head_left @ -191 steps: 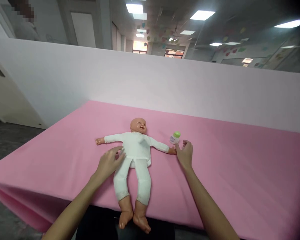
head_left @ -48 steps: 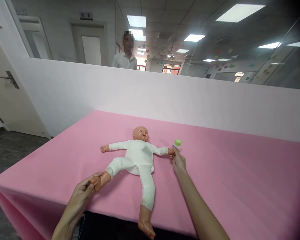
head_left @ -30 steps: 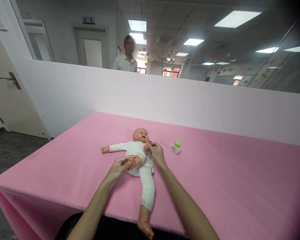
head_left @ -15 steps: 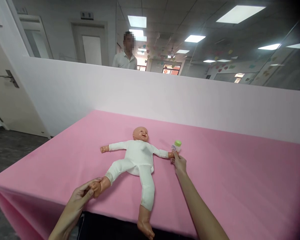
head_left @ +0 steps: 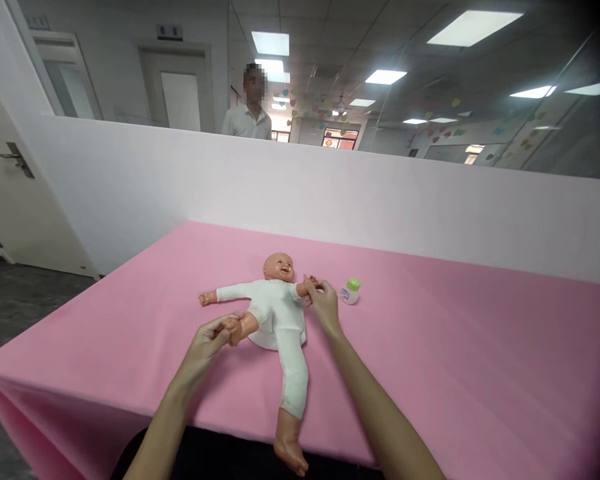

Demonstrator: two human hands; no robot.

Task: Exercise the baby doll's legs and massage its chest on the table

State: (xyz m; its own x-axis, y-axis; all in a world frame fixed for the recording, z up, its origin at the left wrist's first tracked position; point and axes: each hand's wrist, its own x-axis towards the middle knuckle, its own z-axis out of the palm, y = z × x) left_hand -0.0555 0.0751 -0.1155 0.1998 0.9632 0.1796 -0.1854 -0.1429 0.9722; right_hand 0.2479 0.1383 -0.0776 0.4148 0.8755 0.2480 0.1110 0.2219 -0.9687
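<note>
A baby doll [head_left: 280,303] in a white suit lies on its back on the pink-covered table. My left hand [head_left: 207,343] is closed around the foot [head_left: 236,329] of the leg on the left, which is bent and raised toward the doll's body. My right hand [head_left: 324,303] pinches the doll's hand at the right, with that arm folded up near its shoulder. The other leg [head_left: 295,380] lies straight toward me, its foot at the table's front edge. The doll's other arm [head_left: 235,292] stretches out to the left.
A small jar with a green lid [head_left: 351,292] stands right of the doll. A white low wall [head_left: 330,193] with glass above runs along the table's back. Behind the glass is a person [head_left: 250,120]. A door [head_left: 25,193] is at the left.
My left hand has moved up and right, bending the doll's leg toward its body. My right hand has drawn the doll's arm left and inward, away from the jar.
</note>
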